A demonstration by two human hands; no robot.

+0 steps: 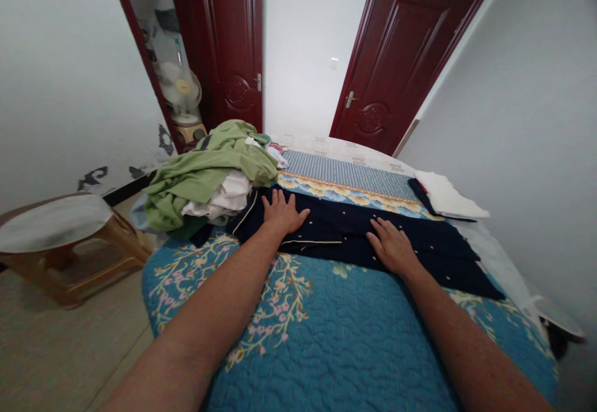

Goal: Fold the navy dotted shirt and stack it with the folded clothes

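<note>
A dark navy garment [336, 235] with small pale dots and cream piping lies flattened in a long strip across the table. My left hand [282, 211] rests on its left part, palm down with the fingers spread. Farther right, my right hand [390, 245] lies flat on the near side of the same cloth, fingers stretched out. Neither hand grips the fabric. The garment's piped end, at the left, touches a heap of clothes. Two loose ends of it fan apart at the right.
The clothes heap [209, 169], green and white, sits at the table's left. Folded white cloth [448, 195] lies on dark cloth at the far right. A blue floral quilted cover [354, 331] drapes the table. A stool [56, 225] stands left; walls and two doors surround.
</note>
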